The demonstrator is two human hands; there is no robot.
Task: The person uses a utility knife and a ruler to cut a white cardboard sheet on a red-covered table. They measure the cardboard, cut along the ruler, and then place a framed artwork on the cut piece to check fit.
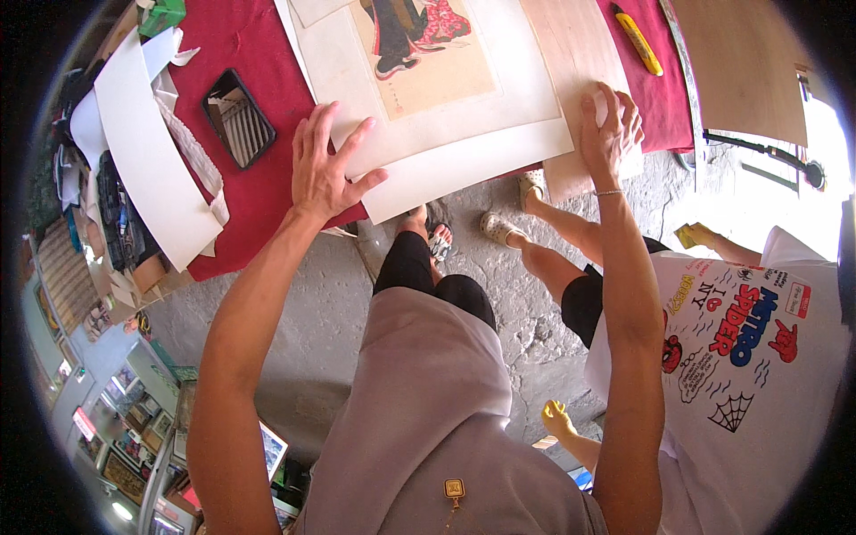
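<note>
A picture print (441, 94) of robed figures on tan paper lies on a white sheet (473, 169), whose near edge juts over the table's front. My left hand (325, 169) is open, fingers spread, resting along the sheet's left edge above the red cloth. Under the sheet's right side runs a pale wood-toned board (571, 53). My right hand (612, 129) rests on this board, just right of the sheet's near corner. Its fingers are bent but apart, and no held thing shows in them.
Red cloth (232, 40) covers the table. A black phone (239, 120) lies left, beside long white card strips (152, 152). A yellow utility knife (637, 40) lies far right. Close on my right stands a person in a printed white shirt (749, 357), yellow on both hands.
</note>
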